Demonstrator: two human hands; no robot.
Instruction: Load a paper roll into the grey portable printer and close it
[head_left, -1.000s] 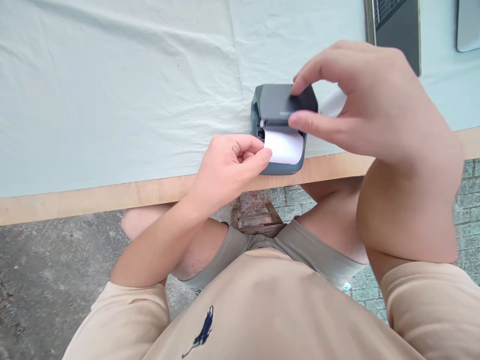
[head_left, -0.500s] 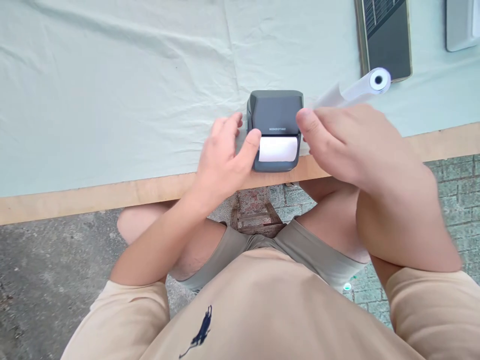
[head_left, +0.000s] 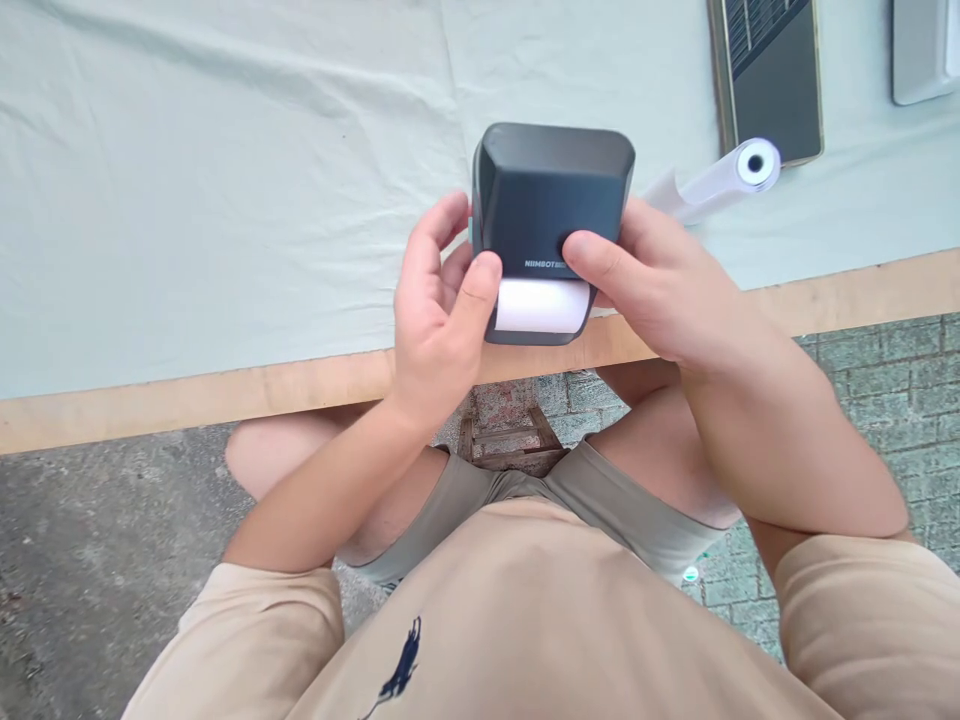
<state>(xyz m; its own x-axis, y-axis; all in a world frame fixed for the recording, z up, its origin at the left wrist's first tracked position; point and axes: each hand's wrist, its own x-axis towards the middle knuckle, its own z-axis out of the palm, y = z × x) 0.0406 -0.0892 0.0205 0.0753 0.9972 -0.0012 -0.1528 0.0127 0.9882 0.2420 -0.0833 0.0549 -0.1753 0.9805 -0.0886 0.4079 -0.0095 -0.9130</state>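
Note:
A small dark grey label printer [head_left: 551, 200] is lifted off the table, held between both hands. White paper [head_left: 541, 305] shows at its front slot. My left hand [head_left: 439, 300] wraps its left side, thumb pressed near the slot. On the printer's right side my right hand [head_left: 652, 285] grips it, thumb resting on the lid by the brand lettering. A white paper roll [head_left: 724, 175] lies on the cloth just behind my right hand.
A pale green cloth [head_left: 225, 180] covers the table, whose wooden edge [head_left: 187, 395] runs across the view. A laptop [head_left: 765, 75] and a light grey device [head_left: 926, 50] sit at the far right. My knees and a paved floor are below.
The printer's lid went from open to closed. Both hands then gripped the printer and raised it off the table toward me. My right hand uncovered the paper roll.

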